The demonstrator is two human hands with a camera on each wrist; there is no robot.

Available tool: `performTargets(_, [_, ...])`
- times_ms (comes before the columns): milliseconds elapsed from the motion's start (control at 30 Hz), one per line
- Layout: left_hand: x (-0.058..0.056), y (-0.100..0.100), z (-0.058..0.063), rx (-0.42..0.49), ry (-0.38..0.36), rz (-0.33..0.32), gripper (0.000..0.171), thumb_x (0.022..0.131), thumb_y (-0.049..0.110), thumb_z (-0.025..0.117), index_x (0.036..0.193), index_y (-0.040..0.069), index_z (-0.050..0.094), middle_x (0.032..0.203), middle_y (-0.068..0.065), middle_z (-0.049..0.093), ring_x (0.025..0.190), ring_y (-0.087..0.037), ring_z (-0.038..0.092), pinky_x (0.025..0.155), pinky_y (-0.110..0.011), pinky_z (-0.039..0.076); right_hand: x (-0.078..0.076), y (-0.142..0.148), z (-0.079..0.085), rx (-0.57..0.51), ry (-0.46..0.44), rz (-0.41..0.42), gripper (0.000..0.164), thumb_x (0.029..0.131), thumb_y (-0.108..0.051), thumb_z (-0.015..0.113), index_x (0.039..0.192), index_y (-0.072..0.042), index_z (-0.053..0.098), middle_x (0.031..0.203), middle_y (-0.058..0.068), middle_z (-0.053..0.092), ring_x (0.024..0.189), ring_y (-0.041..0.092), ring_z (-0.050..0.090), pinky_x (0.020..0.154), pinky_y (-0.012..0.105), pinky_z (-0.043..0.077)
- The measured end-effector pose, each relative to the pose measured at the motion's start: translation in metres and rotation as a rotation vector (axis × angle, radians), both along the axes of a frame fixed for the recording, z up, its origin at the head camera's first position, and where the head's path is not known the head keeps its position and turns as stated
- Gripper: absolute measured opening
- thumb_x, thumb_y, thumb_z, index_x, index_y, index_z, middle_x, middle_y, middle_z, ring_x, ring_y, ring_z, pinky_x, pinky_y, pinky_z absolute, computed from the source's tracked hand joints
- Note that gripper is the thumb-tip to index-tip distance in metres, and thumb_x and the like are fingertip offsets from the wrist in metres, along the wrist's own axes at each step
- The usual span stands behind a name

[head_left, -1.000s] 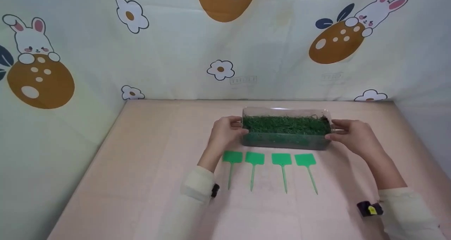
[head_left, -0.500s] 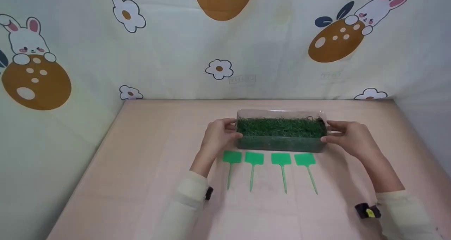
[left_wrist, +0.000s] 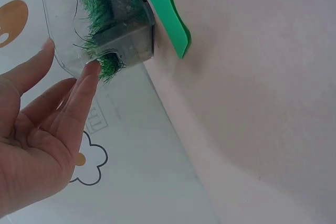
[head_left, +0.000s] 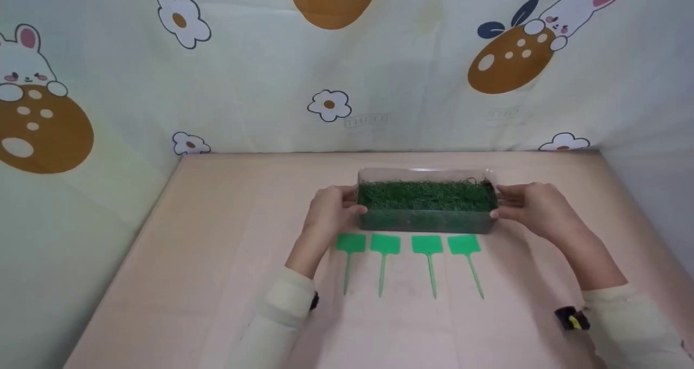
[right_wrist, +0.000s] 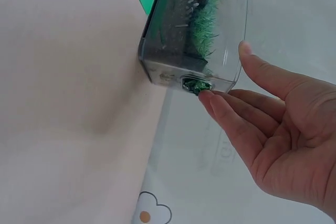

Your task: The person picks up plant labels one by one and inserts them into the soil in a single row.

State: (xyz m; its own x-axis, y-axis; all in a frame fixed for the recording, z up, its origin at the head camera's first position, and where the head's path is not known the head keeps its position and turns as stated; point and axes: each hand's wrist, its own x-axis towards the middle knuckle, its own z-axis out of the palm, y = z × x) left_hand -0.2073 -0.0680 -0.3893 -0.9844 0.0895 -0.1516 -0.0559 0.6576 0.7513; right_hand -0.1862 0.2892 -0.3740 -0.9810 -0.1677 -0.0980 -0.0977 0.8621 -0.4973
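A clear plastic box (head_left: 428, 221) with green grass (head_left: 428, 195) inside stands lengthwise across the table, seen whole in the head view. At its left end my left hand (head_left: 327, 212) holds the corner, thumb at the front and fingers along the end wall. My right hand (head_left: 542, 209) grips the opposite end in the same way. The left wrist view shows fingertips (left_wrist: 92, 68) at an opening in the end wall, where grass pokes out. On the right end, fingertips (right_wrist: 206, 98) touch a similar opening. Dark material lies under the grass.
Several green T-shaped plant labels lie in a row just in front of the box, the leftmost label (head_left: 351, 243) near my left wrist. Behind the pinkish table (head_left: 217, 250) hangs a pale cloth backdrop (head_left: 260, 76) printed with rabbits and flowers.
Held by both hands, the box has shifted slightly left and closer to the row of labels. The head view has also swung a little to the right.
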Motion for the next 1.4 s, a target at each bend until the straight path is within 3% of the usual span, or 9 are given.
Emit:
performTargets(300, [0.002,0.0,0.007,-0.067,0.033,0.036,0.055,0.089,0.023,0.076,0.141,0.018,0.058,0.136,-0.006,0.065,0.125,-0.022,0.062,0.103,-0.041,0.052,-0.008,-0.006,0.013,0.123,-0.006,0.04,0.065,0.088,-0.027,0.077,0.137,0.01,0.053,0.123,0.031,0.064,0.114,0.047,0.063,0.091,0.057,0.053])
performTargets(567, [0.009,0.007,0.013,-0.21,0.197,-0.029,0.053,0.09,0.026,0.076,0.139,0.016,0.059,0.15,-0.005,0.051,0.136,-0.028,0.051,0.104,-0.044,0.05,-0.01,-0.009,0.016,0.153,-0.018,0.048,0.063,0.089,-0.028,0.076,0.136,0.008,0.055,0.123,0.03,0.065,0.115,0.047,0.062,0.094,0.06,0.049])
performTargets(900, [0.022,0.02,0.021,-0.191,0.24,-0.089,0.051,0.09,0.027,0.075,0.139,0.02,0.06,0.153,-0.001,0.048,0.142,-0.026,0.045,0.108,-0.044,0.047,-0.009,-0.01,0.015,0.143,-0.037,0.041,0.063,0.089,-0.027,0.076,0.137,0.008,0.054,0.124,0.03,0.064,0.116,0.047,0.062,0.093,0.059,0.051])
performTargets(1400, [0.045,0.043,0.026,-0.211,0.271,-0.231,0.054,0.09,0.031,0.075,0.141,0.023,0.057,0.152,0.002,0.049,0.14,-0.024,0.048,0.109,-0.04,0.047,-0.006,-0.007,0.011,0.14,-0.044,0.039,0.061,0.09,-0.024,0.075,0.136,0.009,0.054,0.123,0.031,0.064,0.116,0.048,0.061,0.093,0.059,0.05])
